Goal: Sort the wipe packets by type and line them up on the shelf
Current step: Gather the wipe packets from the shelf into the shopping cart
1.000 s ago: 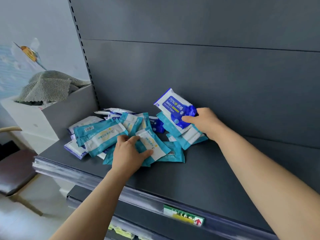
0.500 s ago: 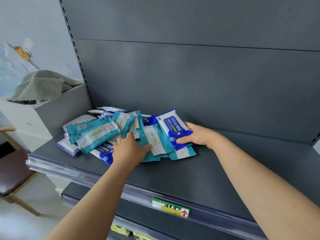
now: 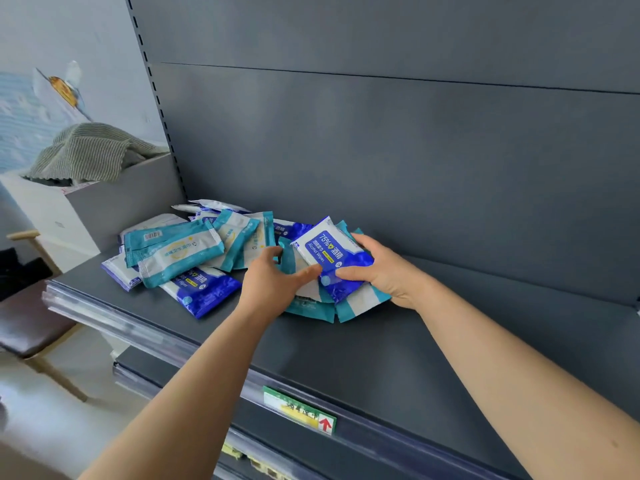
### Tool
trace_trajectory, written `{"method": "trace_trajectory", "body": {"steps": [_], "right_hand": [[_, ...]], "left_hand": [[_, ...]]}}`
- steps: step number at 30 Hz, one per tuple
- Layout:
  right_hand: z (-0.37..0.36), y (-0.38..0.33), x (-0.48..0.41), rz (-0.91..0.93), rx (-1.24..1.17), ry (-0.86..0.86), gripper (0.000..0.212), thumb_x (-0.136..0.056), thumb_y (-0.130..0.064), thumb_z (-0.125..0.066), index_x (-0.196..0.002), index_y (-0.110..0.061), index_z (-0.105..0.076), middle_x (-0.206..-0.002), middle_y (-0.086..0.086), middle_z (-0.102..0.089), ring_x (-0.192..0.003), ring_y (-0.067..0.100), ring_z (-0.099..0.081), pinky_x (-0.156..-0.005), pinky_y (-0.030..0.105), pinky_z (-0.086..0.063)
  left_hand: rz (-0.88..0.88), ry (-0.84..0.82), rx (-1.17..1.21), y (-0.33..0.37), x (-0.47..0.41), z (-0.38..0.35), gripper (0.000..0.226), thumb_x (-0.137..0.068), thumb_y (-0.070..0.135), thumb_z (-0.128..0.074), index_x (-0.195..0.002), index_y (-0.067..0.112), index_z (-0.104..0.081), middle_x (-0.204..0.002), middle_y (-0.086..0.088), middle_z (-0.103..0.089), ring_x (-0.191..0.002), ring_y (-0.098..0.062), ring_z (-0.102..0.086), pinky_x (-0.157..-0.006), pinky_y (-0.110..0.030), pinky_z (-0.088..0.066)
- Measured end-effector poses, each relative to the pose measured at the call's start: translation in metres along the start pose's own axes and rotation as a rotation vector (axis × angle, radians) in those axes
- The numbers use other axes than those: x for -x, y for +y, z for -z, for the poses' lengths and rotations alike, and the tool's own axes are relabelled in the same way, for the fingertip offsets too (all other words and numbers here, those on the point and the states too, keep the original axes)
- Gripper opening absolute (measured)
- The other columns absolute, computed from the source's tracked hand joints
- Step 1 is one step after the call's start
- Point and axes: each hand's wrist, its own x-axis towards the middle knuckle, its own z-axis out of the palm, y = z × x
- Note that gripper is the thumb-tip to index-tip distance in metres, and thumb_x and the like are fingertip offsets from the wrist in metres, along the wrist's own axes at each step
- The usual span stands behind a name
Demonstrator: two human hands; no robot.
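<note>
A loose heap of wipe packets lies on the dark grey shelf (image 3: 398,344), teal-and-white packets (image 3: 173,249) mixed with blue-and-white alcohol wipe packets (image 3: 204,289). My right hand (image 3: 384,271) grips a small stack on the heap's right side, a blue alcohol packet (image 3: 329,251) on top with teal packets (image 3: 360,301) under it. My left hand (image 3: 273,282) is at the stack's left edge, its thumb touching the blue packet's lower corner and its fingers on the teal packets beside it.
The shelf's grey back panel (image 3: 415,150) stands right behind the heap. A clear price rail with a green and yellow label (image 3: 299,410) runs along the front edge. Left of the shelf stand a box with a striped cloth (image 3: 90,154) and a chair (image 3: 27,327).
My right hand brought the raised blue packet down onto the teal ones and now grips the stack. My left hand moved right from the heap's middle to the stack's edge.
</note>
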Motion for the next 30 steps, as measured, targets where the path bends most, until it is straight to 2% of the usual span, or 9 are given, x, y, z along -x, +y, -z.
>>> {"method": "trace_trajectory", "body": {"steps": [4, 7, 9, 12, 15, 19, 23, 27, 30], "right_hand": [[0.003, 0.004, 0.015, -0.005, -0.114, -0.002, 0.071, -0.082, -0.002, -0.071, -0.140, -0.025, -0.039, -0.107, 0.000, -0.070, -0.088, 0.016, -0.071, -0.070, 0.034, -0.059], [0.009, 0.007, 0.029, -0.004, -0.167, 0.053, 0.074, -0.080, 0.000, -0.072, -0.140, -0.028, -0.039, -0.108, 0.001, -0.069, -0.086, 0.017, -0.071, -0.070, 0.037, -0.059], [0.015, 0.007, 0.040, 0.004, -0.176, 0.099, 0.072, -0.080, -0.001, -0.072, -0.138, -0.029, -0.040, -0.107, -0.001, -0.069, -0.086, 0.015, -0.071, -0.069, 0.036, -0.060], [0.026, 0.006, 0.062, 0.014, -0.196, 0.165, 0.071, -0.080, -0.004, -0.073, -0.137, -0.031, -0.041, -0.111, -0.001, -0.068, -0.090, 0.016, -0.071, -0.068, 0.036, -0.060], [0.035, 0.003, 0.090, 0.025, -0.217, 0.257, 0.069, -0.080, -0.006, -0.073, -0.135, -0.032, -0.042, -0.111, -0.002, -0.067, -0.091, 0.015, -0.071, -0.068, 0.036, -0.060], [0.042, 0.001, 0.139, 0.031, -0.237, 0.418, 0.067, -0.080, -0.007, -0.074, -0.133, -0.033, -0.043, -0.113, -0.004, -0.068, -0.093, 0.015, -0.071, -0.071, 0.037, -0.060], [0.050, 0.008, 0.201, 0.021, -0.245, 0.593, 0.055, -0.079, -0.008, -0.075, -0.114, -0.042, -0.050, -0.108, -0.008, -0.069, -0.092, 0.014, -0.071, -0.073, 0.038, -0.060], [0.065, 0.020, 0.272, 0.001, -0.236, 0.778, 0.064, -0.077, -0.009, -0.077, -0.129, -0.031, -0.049, -0.116, -0.003, -0.067, -0.098, 0.016, -0.069, -0.081, 0.045, -0.058], [0.081, 0.030, 0.329, 0.005, -0.238, 0.901, 0.062, -0.077, -0.008, -0.076, -0.128, -0.031, -0.050, -0.116, -0.002, -0.067, -0.098, 0.017, -0.069, -0.082, 0.043, -0.058]], "left_hand": [[0.049, -0.002, 0.167, -0.007, -0.001, -0.005, 0.070, -0.063, 0.038, -0.087, -0.124, 0.028, -0.053, -0.118, -0.001, -0.061, -0.099, -0.021, -0.064, -0.086, -0.043, -0.055], [0.072, -0.020, 0.337, -0.009, 0.001, -0.016, 0.062, -0.058, 0.027, -0.090, -0.110, 0.032, -0.058, -0.113, -0.004, -0.066, -0.091, -0.023, -0.070, -0.082, -0.046, -0.058], [0.063, -0.035, 0.442, -0.007, 0.005, -0.024, 0.051, -0.065, 0.014, -0.087, -0.101, 0.035, -0.059, -0.108, -0.004, -0.069, -0.085, -0.023, -0.072, -0.079, -0.047, -0.058], [0.015, -0.098, 0.511, 0.001, 0.014, -0.035, 0.048, -0.072, 0.010, -0.083, -0.105, 0.035, -0.058, -0.103, -0.002, -0.071, -0.080, -0.021, -0.073, -0.076, -0.047, -0.059], [-0.060, -0.174, 0.520, 0.016, 0.023, -0.041, 0.045, -0.074, 0.013, -0.081, -0.099, 0.042, -0.057, -0.105, 0.000, -0.070, -0.083, -0.021, -0.072, -0.075, -0.047, -0.059], [-0.153, -0.307, 0.497, 0.039, 0.042, -0.048, 0.048, -0.074, 0.017, -0.082, -0.105, 0.044, -0.057, -0.110, 0.001, -0.067, -0.085, -0.019, -0.072, -0.073, -0.044, -0.060], [-0.227, -0.465, 0.484, 0.058, 0.074, -0.070, 0.051, -0.075, 0.017, -0.081, -0.116, 0.036, -0.057, -0.109, 0.001, -0.066, -0.086, -0.017, -0.071, -0.067, -0.035, -0.059], [-0.282, -0.627, 0.485, 0.079, 0.123, -0.108, 0.051, -0.075, 0.014, -0.080, -0.118, 0.031, -0.058, -0.107, 0.001, -0.065, -0.088, -0.016, -0.070, -0.068, -0.033, -0.059], [-0.328, -0.743, 0.484, 0.097, 0.164, -0.143, 0.050, -0.076, 0.014, -0.080, -0.118, 0.029, -0.059, -0.108, 0.001, -0.066, -0.089, -0.015, -0.069, -0.069, -0.033, -0.059]]}}
